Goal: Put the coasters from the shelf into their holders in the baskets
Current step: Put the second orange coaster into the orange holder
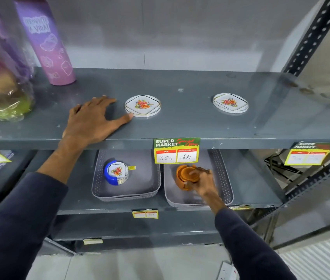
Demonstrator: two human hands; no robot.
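Two white floral coasters lie on the upper grey shelf (180, 122): one (142, 106) near the middle, another (230, 103) further right. My left hand (93, 119) rests flat on the shelf, fingers spread, thumb tip touching the middle coaster's rim. Below, the left grey basket (127, 194) holds a blue holder (110, 174) with several floral coasters in it. In the right grey basket (223, 184), my right hand (202, 181) is closed on an orange coaster (188, 173) at the orange holder (180, 184).
A purple bottle (49, 47) stands at the upper shelf's back left, beside blurred wrapped goods (0, 87). A supermarket price tag (176, 150) hangs from the shelf edge over the baskets. A perforated steel upright (311, 37) bounds the right side.
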